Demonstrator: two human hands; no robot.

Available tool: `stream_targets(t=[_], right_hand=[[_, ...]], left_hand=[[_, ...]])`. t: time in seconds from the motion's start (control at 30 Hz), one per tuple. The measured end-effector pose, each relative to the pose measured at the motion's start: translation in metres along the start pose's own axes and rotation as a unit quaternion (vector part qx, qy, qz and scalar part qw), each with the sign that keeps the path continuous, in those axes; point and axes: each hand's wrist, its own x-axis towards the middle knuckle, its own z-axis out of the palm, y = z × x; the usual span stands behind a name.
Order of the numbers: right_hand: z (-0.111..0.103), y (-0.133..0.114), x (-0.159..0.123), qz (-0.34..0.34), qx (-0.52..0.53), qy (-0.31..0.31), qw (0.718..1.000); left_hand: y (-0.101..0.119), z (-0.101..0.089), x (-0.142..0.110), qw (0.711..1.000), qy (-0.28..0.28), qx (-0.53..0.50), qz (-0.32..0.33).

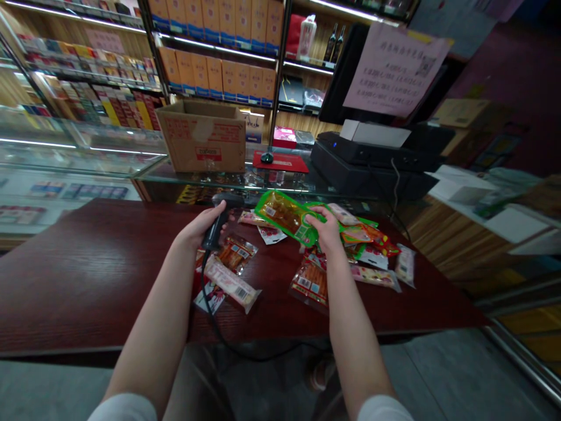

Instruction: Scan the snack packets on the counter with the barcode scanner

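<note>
**Green packet raised in your right hand, scanner in your left**

Dark red worktop (87, 269) spans the view, its left part bare. Past its far edge, a glass counter (151, 171) carries an open cardboard box (205, 140).

Your right hand (328, 229) is over the right half of the worktop, thumb and fingers clamped on the right end of the green-edged packet (280, 211). Brown contents show through its window; a barcode label sits near its left end. Your left hand (202, 225) is left of it, fingers wrapped round the handle of the black scanner (213, 233). Scanner and packet are apart. A black cable (218, 331) drops from the handle over the near edge.

Mixed packets (372, 240) lie heaped towards the right corner. A brown packet (310, 280) lies by your right forearm, towards the near edge. Below your left hand, a long pale packet (232, 283) shows a barcode; a smaller brown packet (237, 254) lies just beyond.
</note>
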Motion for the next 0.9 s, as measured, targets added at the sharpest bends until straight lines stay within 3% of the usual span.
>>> stream_targets(t=[0.1, 0.2, 0.5, 0.7, 0.8, 0.9], right_hand=[[0.003, 0.009, 0.006, -0.024, -0.004, 0.089, 0.996], [0.004, 0.014, 0.009, -0.038, -0.008, 0.123, 0.992], [0.011, 0.009, -0.001, -0.025, -0.002, 0.046, 0.999], [0.013, 0.007, -0.001, -0.084, -0.062, 0.019, 0.994], [0.000, 0.002, 0.003, -0.147, -0.158, 0.079, 0.973], [-0.019, -0.001, 0.007, -0.182, -0.273, 0.151, 0.933]], left_hand=[[-0.001, 0.005, -0.002, 0.999, -0.021, -0.007, 0.031], [-0.002, 0.014, -0.005, 0.996, -0.053, -0.005, 0.068], [-0.019, 0.035, 0.003, 0.982, -0.132, 0.043, 0.128], [-0.023, 0.040, 0.005, 0.979, -0.131, 0.065, 0.144], [-0.022, 0.038, 0.006, 0.982, -0.117, 0.050, 0.137], [-0.021, 0.036, 0.007, 0.988, -0.090, 0.018, 0.122]])
